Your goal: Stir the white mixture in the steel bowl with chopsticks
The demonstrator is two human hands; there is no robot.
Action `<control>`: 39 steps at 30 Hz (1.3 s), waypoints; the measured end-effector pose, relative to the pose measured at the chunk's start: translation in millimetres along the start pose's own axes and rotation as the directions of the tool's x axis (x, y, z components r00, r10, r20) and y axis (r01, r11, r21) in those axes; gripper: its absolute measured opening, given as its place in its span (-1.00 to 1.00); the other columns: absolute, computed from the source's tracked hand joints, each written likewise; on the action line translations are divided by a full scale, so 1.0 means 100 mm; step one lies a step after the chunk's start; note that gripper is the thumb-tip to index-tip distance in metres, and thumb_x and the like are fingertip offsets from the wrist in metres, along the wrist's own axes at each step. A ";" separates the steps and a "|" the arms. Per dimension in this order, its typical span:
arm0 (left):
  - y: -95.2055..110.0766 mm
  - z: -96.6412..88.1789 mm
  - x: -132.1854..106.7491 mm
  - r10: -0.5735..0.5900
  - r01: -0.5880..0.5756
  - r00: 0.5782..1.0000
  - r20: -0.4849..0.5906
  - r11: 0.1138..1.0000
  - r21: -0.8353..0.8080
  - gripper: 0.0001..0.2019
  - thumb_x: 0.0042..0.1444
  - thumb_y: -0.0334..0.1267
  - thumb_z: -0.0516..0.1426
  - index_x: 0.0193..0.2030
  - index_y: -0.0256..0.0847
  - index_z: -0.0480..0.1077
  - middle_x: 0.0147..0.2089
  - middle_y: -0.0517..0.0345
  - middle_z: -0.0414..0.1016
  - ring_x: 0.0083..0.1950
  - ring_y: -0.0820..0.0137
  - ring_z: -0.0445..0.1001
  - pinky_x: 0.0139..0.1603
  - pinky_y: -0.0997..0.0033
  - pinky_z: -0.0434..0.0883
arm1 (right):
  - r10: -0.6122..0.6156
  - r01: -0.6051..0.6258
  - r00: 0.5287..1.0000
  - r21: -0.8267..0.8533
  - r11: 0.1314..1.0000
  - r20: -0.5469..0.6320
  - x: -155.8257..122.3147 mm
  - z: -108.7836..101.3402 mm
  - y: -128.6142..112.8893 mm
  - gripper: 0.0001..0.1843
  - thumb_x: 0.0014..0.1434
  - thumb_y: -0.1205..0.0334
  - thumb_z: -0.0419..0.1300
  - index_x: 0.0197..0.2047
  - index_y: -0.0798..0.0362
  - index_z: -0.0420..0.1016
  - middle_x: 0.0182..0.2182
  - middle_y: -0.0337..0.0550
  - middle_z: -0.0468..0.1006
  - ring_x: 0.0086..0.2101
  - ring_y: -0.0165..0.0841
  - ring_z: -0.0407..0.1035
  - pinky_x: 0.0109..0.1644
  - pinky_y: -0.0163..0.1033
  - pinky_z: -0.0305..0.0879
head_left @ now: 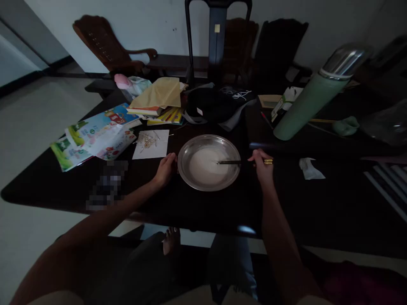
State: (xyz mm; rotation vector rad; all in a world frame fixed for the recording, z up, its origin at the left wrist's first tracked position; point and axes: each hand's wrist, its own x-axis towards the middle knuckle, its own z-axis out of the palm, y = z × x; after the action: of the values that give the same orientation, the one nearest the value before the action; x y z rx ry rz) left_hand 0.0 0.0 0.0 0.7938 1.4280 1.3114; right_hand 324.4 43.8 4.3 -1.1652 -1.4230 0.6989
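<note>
A round, shallow metal bowl [235, 173] stands on the dark table in front of me, with a pale, milky mixture [203, 167] inside. At its left rim my left hand [165, 169] is closed, thumb up, holding the edge; some of its fingers are hidden. My right hand [262, 165], just right of the bowl, grips dark chopsticks [230, 162] with gold ends. Their tips reach over the right rim into the mixture. Near my left hand, a white paper sheet [160, 146] carries a pile of thin, pale sticks [149, 140].
Colourful packaging [95, 131] and stacked books [159, 112] lie at the left. Behind the bowl is a black fabric bag [210, 103]. A green thermos [313, 103] stands at the right, beyond a crumpled tissue [311, 168]. Wooden chairs [98, 42] line the wall.
</note>
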 end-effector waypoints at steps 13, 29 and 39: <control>-0.15 0.12 0.12 -0.011 -0.003 0.997 -0.074 0.982 -0.190 -0.76 0.06 -0.12 0.23 -0.48 -0.20 0.35 -0.54 0.28 0.34 -0.50 0.49 0.28 -0.46 0.48 0.26 | 0.021 -0.021 0.999 0.016 1.000 0.027 0.00 0.01 0.00 -0.45 0.24 -0.19 0.12 -0.63 -0.01 0.42 -0.57 -0.24 0.34 -0.49 -0.37 0.29 -0.44 -0.24 0.23; -0.13 0.07 0.05 -0.054 0.048 0.998 -0.013 0.959 -0.278 -0.83 -0.05 -0.23 0.24 -0.53 -0.25 0.40 -0.58 0.27 0.38 -0.54 0.48 0.31 -0.49 0.49 0.28 | -0.034 0.041 0.958 -0.019 0.999 0.285 -0.05 0.07 -0.06 -0.51 0.24 -0.15 0.16 -0.57 0.00 0.49 -0.54 -0.23 0.42 -0.47 -0.38 0.33 -0.38 -0.23 0.25; -0.12 0.07 0.04 -0.058 0.056 0.998 0.002 0.948 -0.314 -0.81 -0.05 -0.24 0.26 -0.55 -0.25 0.39 -0.60 0.26 0.38 -0.55 0.49 0.30 -0.52 0.51 0.27 | -0.006 -0.004 0.970 0.039 0.999 0.242 -0.06 0.07 -0.07 -0.47 0.24 -0.19 0.14 -0.60 -0.01 0.47 -0.56 -0.23 0.37 -0.49 -0.38 0.30 -0.45 -0.24 0.19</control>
State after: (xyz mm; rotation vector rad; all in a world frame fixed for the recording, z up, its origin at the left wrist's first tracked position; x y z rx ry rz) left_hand 7.8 3.9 -12.3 0.5313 1.1971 1.4519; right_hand 315.5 37.3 6.7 -1.0756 -1.6050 0.8881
